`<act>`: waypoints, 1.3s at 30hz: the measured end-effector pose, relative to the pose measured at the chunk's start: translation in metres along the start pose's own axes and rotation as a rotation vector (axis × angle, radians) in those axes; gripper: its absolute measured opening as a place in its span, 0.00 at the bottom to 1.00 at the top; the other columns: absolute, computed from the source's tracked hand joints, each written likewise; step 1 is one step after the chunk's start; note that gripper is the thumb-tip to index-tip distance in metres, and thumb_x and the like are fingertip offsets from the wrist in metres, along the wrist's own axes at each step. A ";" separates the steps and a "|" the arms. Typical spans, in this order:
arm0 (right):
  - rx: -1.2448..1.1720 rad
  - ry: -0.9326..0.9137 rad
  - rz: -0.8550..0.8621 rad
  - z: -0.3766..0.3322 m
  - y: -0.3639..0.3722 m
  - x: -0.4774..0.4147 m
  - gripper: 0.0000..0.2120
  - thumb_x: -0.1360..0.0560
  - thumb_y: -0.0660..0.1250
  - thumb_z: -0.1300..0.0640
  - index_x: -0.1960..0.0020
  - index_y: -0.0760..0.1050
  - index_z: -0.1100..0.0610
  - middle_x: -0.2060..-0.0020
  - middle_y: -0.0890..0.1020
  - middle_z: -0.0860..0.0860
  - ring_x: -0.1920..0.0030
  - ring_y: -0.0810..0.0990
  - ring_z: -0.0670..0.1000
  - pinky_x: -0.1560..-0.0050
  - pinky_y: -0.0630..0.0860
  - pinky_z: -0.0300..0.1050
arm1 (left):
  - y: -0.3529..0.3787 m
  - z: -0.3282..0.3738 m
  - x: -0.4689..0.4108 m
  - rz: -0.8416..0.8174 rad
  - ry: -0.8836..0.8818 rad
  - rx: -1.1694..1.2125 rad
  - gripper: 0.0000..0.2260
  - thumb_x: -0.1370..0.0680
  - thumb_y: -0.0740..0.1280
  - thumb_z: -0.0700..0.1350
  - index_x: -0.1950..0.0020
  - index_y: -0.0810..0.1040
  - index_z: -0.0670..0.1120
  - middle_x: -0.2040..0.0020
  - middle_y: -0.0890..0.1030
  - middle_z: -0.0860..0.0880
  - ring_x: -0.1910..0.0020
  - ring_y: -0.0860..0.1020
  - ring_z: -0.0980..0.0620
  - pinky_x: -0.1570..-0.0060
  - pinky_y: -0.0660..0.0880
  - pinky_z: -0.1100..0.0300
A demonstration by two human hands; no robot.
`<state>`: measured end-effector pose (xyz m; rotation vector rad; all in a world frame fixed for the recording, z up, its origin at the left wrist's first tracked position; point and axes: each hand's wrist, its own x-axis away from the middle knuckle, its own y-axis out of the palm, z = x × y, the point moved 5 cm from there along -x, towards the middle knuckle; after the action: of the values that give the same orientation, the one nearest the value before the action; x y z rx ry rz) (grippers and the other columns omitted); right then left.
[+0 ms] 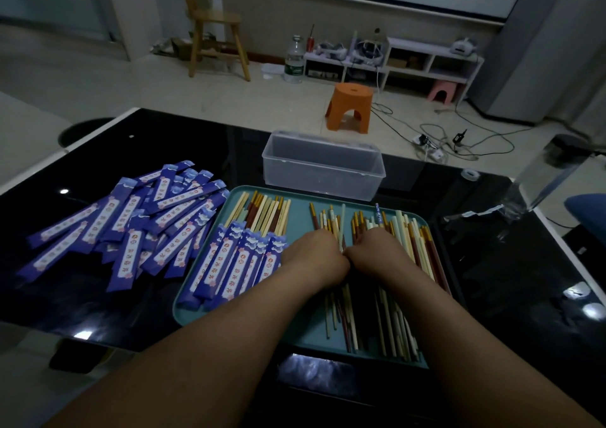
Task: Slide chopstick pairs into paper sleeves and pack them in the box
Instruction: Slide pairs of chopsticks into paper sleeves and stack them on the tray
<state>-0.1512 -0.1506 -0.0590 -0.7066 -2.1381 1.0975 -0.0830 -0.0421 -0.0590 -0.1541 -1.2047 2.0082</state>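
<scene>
Two bare forearms are reaching up from the near edge, and the left hand (314, 251) and right hand (377, 249) are meeting knuckle to knuckle over a teal tray (184, 309). Their backs are facing the camera and their fingers are curling down out of sight, so whether either is pinching a stick cannot be told; a pale chopstick (342, 222) is rising from between them. Under and beside the hands, loose chopsticks (405, 296) are lying in a rough heap on the tray's right half: cream, pale green and reddish brown, some with yellow tips. On the tray's left half, sleeved pairs (234, 263) are lying side by side, purple paper with a white lettered strip and cloud print, stick ends poking out the far end. Left of the tray, empty sleeves (131, 217) are sprawling in a loose pile on the black glass table (492, 263). Just beyond the tray, a clear plastic box (323, 165) is standing open. Farther off, an orange stool (351, 106) is sitting on the floor.
</scene>
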 end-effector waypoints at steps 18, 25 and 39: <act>-0.281 0.112 -0.111 -0.010 0.009 0.006 0.06 0.22 0.67 0.65 0.50 0.82 0.66 0.60 0.85 0.61 0.64 0.84 0.55 0.66 0.80 0.46 | -0.016 -0.010 -0.004 0.012 -0.031 0.165 0.09 0.22 0.70 0.47 0.58 0.77 0.44 0.61 0.78 0.46 0.60 0.78 0.47 0.67 0.70 0.57; -0.386 0.120 -0.154 -0.010 0.012 0.009 0.07 0.21 0.71 0.61 0.50 0.83 0.65 0.60 0.85 0.60 0.66 0.82 0.53 0.60 0.80 0.48 | -0.026 -0.018 -0.002 0.017 -0.017 0.313 0.09 0.19 0.68 0.46 0.58 0.76 0.45 0.60 0.78 0.45 0.63 0.76 0.48 0.68 0.69 0.58; 0.099 -0.035 0.051 -0.013 0.007 0.010 0.13 0.22 0.65 0.61 0.65 0.73 0.59 0.69 0.76 0.54 0.69 0.75 0.53 0.71 0.69 0.42 | -0.024 -0.019 -0.004 0.064 -0.063 0.290 0.05 0.18 0.64 0.46 0.52 0.74 0.46 0.56 0.77 0.46 0.60 0.75 0.48 0.68 0.65 0.57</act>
<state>-0.1477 -0.1332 -0.0562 -0.7043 -2.0893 1.2417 -0.0578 -0.0259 -0.0512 0.0145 -0.9423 2.2322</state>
